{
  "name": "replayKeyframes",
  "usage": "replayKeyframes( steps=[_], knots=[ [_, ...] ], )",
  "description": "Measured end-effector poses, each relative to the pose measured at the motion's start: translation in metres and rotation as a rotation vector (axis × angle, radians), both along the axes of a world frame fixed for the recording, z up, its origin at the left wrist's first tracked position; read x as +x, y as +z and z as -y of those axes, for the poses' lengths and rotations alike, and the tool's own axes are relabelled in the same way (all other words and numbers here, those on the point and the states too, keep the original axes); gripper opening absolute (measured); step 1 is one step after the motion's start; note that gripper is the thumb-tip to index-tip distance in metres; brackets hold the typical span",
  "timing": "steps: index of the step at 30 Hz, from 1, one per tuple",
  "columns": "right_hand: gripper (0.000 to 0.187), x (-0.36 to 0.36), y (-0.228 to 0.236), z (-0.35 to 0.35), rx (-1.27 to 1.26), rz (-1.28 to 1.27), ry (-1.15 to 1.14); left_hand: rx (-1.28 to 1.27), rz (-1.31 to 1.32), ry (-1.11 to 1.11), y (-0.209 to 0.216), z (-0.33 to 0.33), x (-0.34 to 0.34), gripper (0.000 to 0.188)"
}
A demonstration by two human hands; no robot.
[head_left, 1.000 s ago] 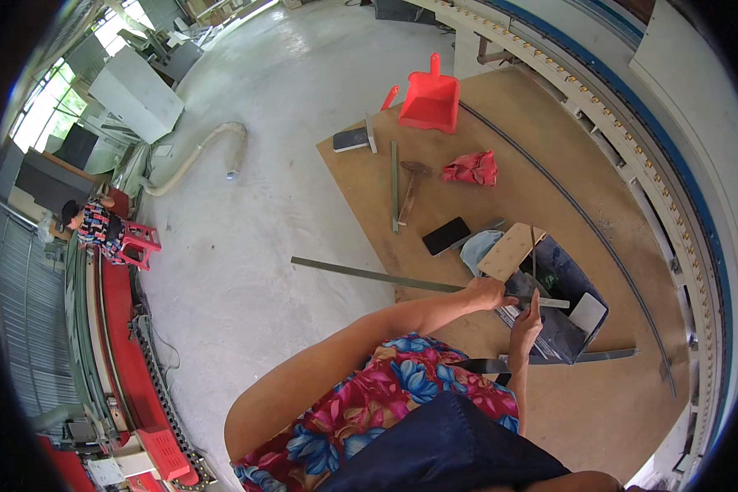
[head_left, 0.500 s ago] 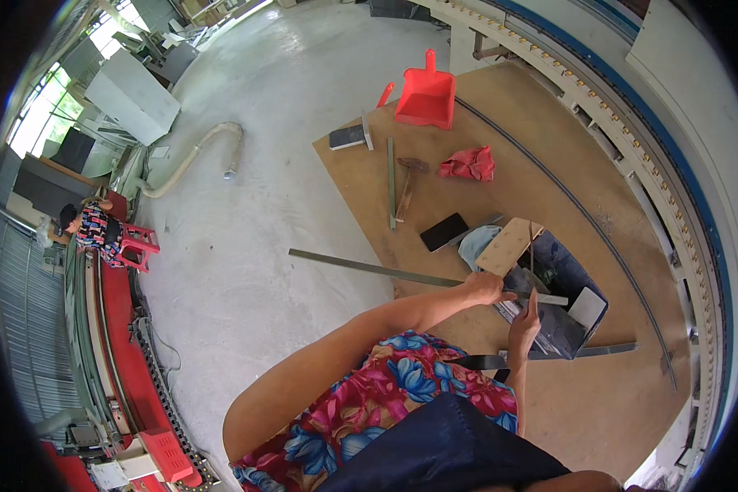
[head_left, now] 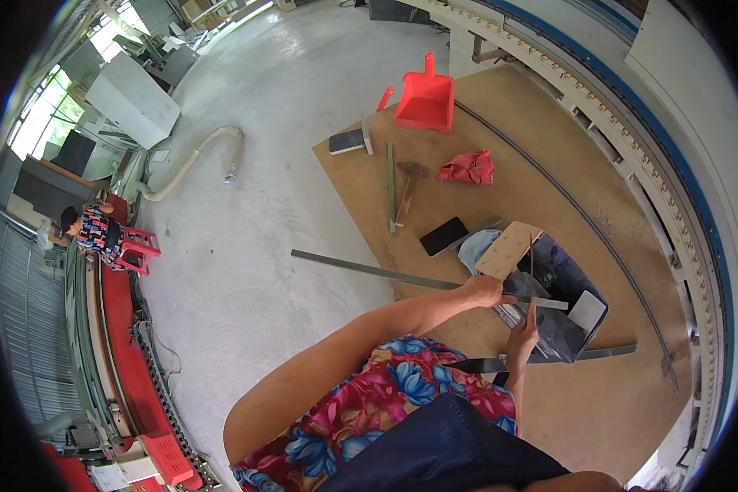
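My left hand [head_left: 484, 289] is closed around a long, thin, grey-green flat strip [head_left: 369, 269], which reaches out to the left over the floor. Beyond that hand, a pale length continues in line with the strip; whether it is the same piece I cannot tell. Just right of and below my left hand, my right hand [head_left: 523, 330] has its fingers closed at this pale end, partly hiding it. Both hands are at the near left side of an open dark box [head_left: 562, 336]. A tan board with small holes [head_left: 504, 251] leans on its far left edge, and a pale block [head_left: 585, 312] rests inside.
The brown board [head_left: 590, 402] also holds a black phone [head_left: 444, 236], hammer [head_left: 408, 189], short green strip [head_left: 391, 189], crumpled red cloth [head_left: 467, 167], red dustpan [head_left: 425, 102] and long dark rod [head_left: 566, 193]. A machine rail [head_left: 623, 139] borders the right. Far left, another person [head_left: 98, 234] sits.
Both hands stay at nearly the same place on the strip. My right hand's fingertips sit slightly lower, and more of the pale end shows.
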State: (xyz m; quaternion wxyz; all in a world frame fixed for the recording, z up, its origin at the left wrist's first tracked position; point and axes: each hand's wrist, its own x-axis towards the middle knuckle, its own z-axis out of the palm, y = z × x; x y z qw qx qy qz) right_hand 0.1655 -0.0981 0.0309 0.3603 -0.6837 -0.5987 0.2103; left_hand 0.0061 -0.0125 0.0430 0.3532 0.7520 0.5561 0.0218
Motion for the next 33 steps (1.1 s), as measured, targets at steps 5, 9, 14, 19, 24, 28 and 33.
replayKeyframes(
  steps=[5,9,14,19,24,28,33],
  knots=[
    [0.052,0.012,0.002,0.038,0.034,0.04,0.023,-0.014,-0.024,-0.037,-0.016,0.006,0.001,0.071],
    [0.056,0.012,-0.027,-0.014,0.193,0.144,0.075,0.032,0.012,0.031,-0.044,-0.002,0.012,0.072],
    [0.049,-0.002,0.001,0.002,-0.191,0.0,-0.067,0.129,-0.045,0.016,-0.045,-0.005,0.001,0.076],
    [0.049,0.008,-0.007,0.031,-0.023,-0.024,-0.064,0.133,-0.036,-0.102,-0.044,-0.008,-0.001,0.076],
    [0.049,0.002,-0.017,-0.02,0.087,0.011,-0.041,0.247,-0.035,-0.047,-0.049,-0.008,0.004,0.076],
    [0.05,-0.002,-0.001,0.013,0.125,-0.004,-0.038,0.262,-0.066,-0.047,-0.052,-0.004,-0.001,0.076],
    [0.05,0.006,-0.003,0.044,-0.043,-0.059,-0.077,0.211,-0.049,-0.025,-0.052,-0.006,0.0,0.077]
  ],
)
